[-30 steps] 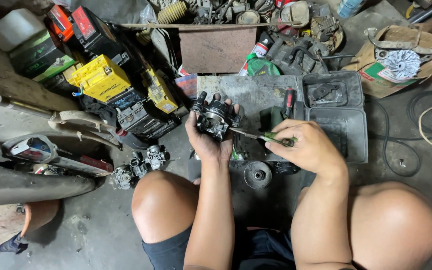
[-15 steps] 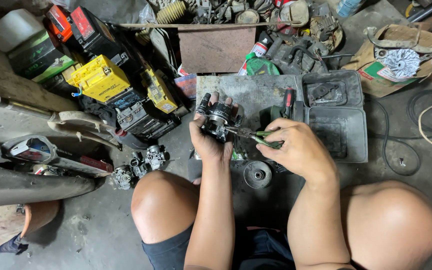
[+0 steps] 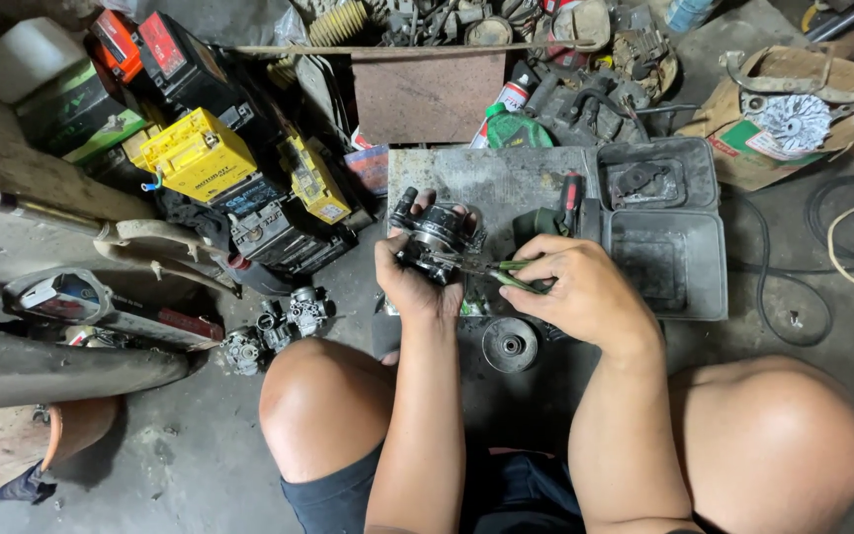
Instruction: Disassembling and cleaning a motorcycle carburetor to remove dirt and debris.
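My left hand [image 3: 409, 282] grips a dark, greasy carburetor-like metal part [image 3: 434, 235] held up above a worn metal plate [image 3: 506, 178]. My right hand [image 3: 577, 289] is closed around the green handles of a pair of pliers [image 3: 499, 269], whose jaws reach left into the part. Both knees frame the bottom of the view as I squat on the concrete floor. A round metal pulley-like disc [image 3: 510, 344] lies on the floor just below my right hand.
Yellow and black batteries [image 3: 200, 158] are stacked at the left. Small carburetor pieces [image 3: 279, 326] lie by my left knee. An open grey tool case [image 3: 664, 227] sits at the right, a red-handled screwdriver [image 3: 571, 195] near it. A cardboard box with a fan part [image 3: 788, 119] stands far right.
Both hands and the part have shifted slightly left and toward me; the pliers stay engaged with the part.
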